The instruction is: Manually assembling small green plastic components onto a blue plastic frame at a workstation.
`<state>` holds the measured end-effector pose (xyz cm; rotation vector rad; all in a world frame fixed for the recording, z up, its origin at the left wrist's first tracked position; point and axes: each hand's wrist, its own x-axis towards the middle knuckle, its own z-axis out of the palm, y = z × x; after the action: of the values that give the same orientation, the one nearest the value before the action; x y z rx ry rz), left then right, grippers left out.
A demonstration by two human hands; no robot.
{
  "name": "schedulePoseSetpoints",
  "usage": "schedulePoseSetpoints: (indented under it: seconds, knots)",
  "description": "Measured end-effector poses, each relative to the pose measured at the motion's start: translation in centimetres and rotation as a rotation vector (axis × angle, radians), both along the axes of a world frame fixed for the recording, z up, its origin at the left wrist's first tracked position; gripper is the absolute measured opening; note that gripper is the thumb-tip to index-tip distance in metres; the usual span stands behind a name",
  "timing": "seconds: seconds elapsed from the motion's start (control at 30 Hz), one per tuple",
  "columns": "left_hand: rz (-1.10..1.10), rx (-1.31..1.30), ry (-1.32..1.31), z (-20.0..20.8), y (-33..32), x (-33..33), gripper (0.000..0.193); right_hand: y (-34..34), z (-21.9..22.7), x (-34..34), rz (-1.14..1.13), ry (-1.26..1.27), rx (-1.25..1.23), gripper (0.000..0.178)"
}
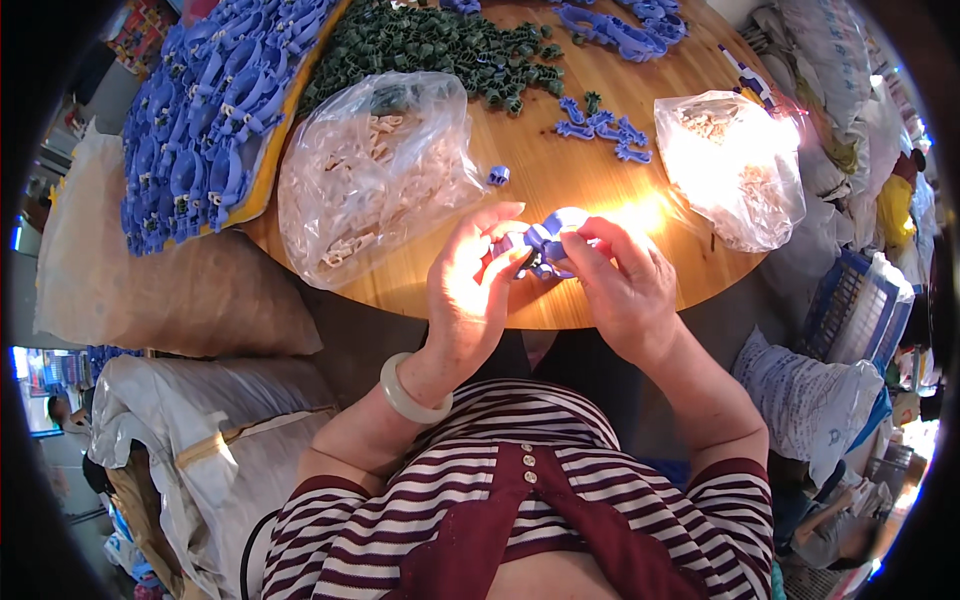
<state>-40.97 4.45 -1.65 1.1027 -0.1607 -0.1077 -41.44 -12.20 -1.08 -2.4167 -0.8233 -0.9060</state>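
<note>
Close to the round table's near edge, a blue plastic part point(543, 240) is held up between my two hands. My left hand point(462, 275) pinches its left side with thumb and fingers, and something dark shows by the thumb tip. On the other side my right hand point(632, 285) grips the part between thumb and bent fingers. The fingers cover much of the part, so its full shape is hidden. A small blue piece point(498, 176) lies on the wood just beyond my left fingertips. Farther off lies a loose group of blue parts point(605, 130).
Clear bags of pale small pieces sit left point(375, 190) and right point(735, 190) on the wooden table point(560, 310). Green parts point(430, 50) are heaped at the back. Many blue parts point(205, 120) cover a yellow-edged board at left. Stuffed sacks point(160, 290) stand beside the table.
</note>
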Motion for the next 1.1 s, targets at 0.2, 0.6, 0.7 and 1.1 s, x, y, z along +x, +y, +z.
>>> schedulePoseSetpoints:
  seconds: [0.2,0.6,0.7,1.1]
  knots:
    - [0.0,0.102,-0.056,-0.2,0.1,-0.1,0.03,-0.7,1.5,1.2,0.112,-0.062,-0.161,0.032]
    - [0.023,0.151,-0.089,-0.5,0.1,0.3,0.026,-0.1,1.4,1.5,0.047,0.179,-0.025,0.027]
    - [0.027,0.198,-0.125,-0.5,0.1,0.5,0.025,-0.3,1.0,1.7,0.086,0.256,0.134,0.029]
    - [-0.029,-0.074,0.098,-0.8,0.5,1.3,0.027,-1.0,1.0,1.9,0.079,0.283,0.151,0.031]
